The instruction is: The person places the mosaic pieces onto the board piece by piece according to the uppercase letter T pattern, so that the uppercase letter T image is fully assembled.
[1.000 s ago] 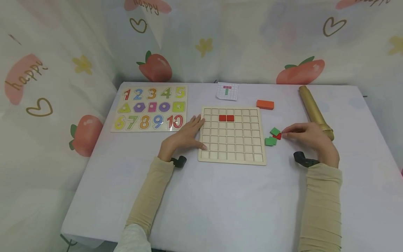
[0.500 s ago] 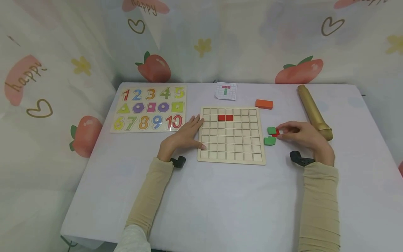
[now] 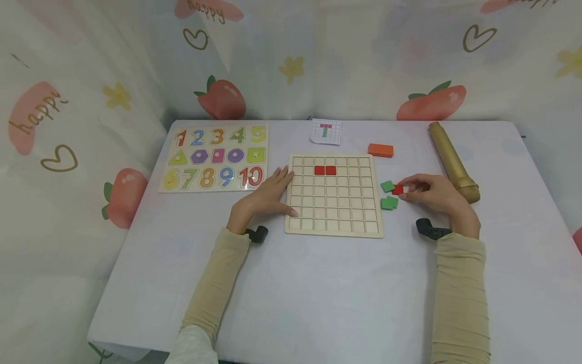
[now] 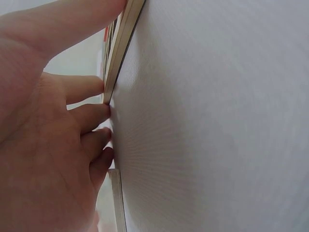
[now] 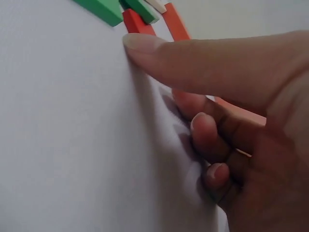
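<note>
A light wooden grid board [image 3: 334, 212] lies mid-table, with two red square tiles [image 3: 320, 170] side by side in its upper part. My left hand [image 3: 263, 197] is spread along the board's left edge; its thumb rests on the frame and its fingers touch the upper side. Right of the board, my right hand [image 3: 434, 194] pinches a loose red tile [image 3: 397, 189] between thumb and index finger. A green tile [image 3: 387, 186] touches that red one, and overlapping green tiles [image 3: 389, 203] lie just below. In the right wrist view the thumb partly covers the red tile [image 5: 136, 21].
A pattern card [image 3: 325, 132] with a red and green T lies behind the board. Nearby are an orange block [image 3: 380, 150] and a bamboo-like tube [image 3: 454, 162]. A number and shape puzzle [image 3: 182, 146] lies at the back left of the white table [image 3: 327, 293].
My right hand has moved slightly left, drawing the red tile out from under the green one, which has shifted left and turned. The left hand stays on the board.
</note>
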The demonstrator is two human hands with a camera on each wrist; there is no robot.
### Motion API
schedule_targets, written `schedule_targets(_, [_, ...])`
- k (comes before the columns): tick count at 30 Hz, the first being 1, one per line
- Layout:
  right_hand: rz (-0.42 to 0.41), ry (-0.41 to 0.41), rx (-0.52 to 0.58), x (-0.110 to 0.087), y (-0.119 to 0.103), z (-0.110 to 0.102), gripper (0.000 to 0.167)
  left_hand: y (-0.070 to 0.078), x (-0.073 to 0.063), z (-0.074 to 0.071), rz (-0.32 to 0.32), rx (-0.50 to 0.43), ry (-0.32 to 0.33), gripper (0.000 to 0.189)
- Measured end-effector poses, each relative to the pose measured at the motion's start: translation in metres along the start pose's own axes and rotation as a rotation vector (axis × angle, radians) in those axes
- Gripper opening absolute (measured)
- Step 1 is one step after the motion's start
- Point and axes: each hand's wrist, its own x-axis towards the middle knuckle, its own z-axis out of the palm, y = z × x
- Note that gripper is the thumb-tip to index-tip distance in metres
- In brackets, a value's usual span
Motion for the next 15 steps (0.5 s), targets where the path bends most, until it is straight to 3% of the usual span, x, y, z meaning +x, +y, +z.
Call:
schedule_targets(7, [0.043,0.052,0.022,0.0019,0.0052,0.0014,0.050,-0.0011,0.0001,0.0004,0.006,0.000,0.009,0.116])
schedule_targets(15, [0.060,0.009,0.096,-0.0036,0.0072,-0.0036,0.064,-0.0017,0.0002,0.0001,0.012,-0.002,0.000,0.116])
